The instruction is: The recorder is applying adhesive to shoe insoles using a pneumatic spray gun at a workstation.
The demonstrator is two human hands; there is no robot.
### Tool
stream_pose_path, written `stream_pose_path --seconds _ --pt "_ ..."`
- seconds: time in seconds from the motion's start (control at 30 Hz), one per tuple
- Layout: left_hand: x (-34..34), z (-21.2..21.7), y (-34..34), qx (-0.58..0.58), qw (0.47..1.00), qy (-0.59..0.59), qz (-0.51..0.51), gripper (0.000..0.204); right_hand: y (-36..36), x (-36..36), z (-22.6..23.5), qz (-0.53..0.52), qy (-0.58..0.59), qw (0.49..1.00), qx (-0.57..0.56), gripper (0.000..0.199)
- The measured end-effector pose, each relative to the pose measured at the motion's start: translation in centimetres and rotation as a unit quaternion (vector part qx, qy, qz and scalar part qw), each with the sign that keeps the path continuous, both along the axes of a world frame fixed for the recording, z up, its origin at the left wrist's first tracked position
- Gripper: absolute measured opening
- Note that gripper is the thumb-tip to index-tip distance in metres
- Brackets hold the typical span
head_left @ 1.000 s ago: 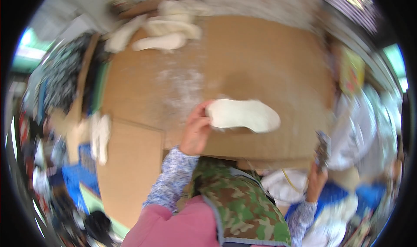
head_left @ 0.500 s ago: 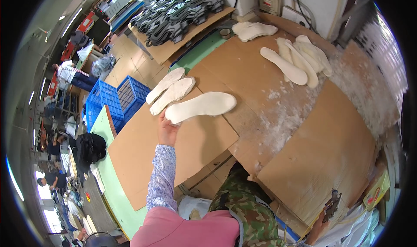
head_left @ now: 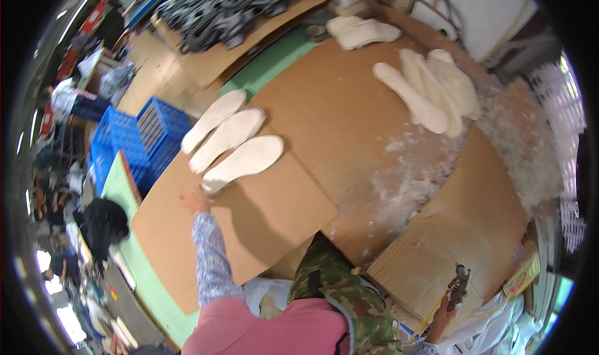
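My left hand (head_left: 197, 200) is at the near end of a white shoe insole (head_left: 244, 161), which lies on the brown cardboard (head_left: 281, 196). Its fingers look spread, though slightly blurred. Beside that insole, two more white insoles, a middle one (head_left: 228, 139) and a far one (head_left: 214, 119), lie in a slanting row. Low on the right, my right hand (head_left: 442, 319) is closed around a dark, crusted spray gun (head_left: 458, 287) with a thin yellowish hose. The gun is held over the cardboard's near right part.
Several fluffy cream insoles (head_left: 430, 96) are piled at the far right, and more (head_left: 362, 31) lie at the back. White fluff (head_left: 405, 180) covers part of the cardboard. Blue crates (head_left: 140, 136) stand left of the table; dark grey cut pieces (head_left: 231, 11) are heaped at the back.
My left hand has moved left and lowered the insole beside the other two; its fingers have loosened from it. My right hand keeps its grip on the spray gun. The view has shifted slightly.
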State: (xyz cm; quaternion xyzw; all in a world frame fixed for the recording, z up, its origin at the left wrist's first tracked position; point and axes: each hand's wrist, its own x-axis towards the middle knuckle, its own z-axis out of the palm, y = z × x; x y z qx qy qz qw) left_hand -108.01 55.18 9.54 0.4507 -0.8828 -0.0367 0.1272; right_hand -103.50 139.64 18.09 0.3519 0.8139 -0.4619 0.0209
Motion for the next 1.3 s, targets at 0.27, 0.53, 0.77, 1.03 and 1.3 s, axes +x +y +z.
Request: stream_pose_path --seconds 0.27,0.53,0.77,1.03,1.3 --pt "-30.8 3.0 33.6 0.262 0.810 0.257 -0.457 0.032 -3.6 0.1 5.7 -0.097 0.013 0.986 0.134 0.026" --pt "-58.2 -6.1 49.5 0.006 0.805 -0.213 -0.553 0.032 -6.5 5.1 7.7 -0.206 0.023 0.971 0.117 0.036" --pt "-60.3 -4.7 47.7 0.625 0.682 0.005 -0.380 0.029 -7.3 7.8 8.0 -0.220 -0.006 0.966 0.132 0.033" --pt "-36.2 26.8 64.5 0.617 0.431 0.111 -0.649 0.038 -3.7 10.2 6.4 -0.179 0.018 0.974 0.138 0.036" --pt "-19.0 25.3 71.2 0.705 0.379 -0.005 -0.600 0.041 -1.7 15.4 5.5 -0.170 0.112 0.968 0.149 0.038"
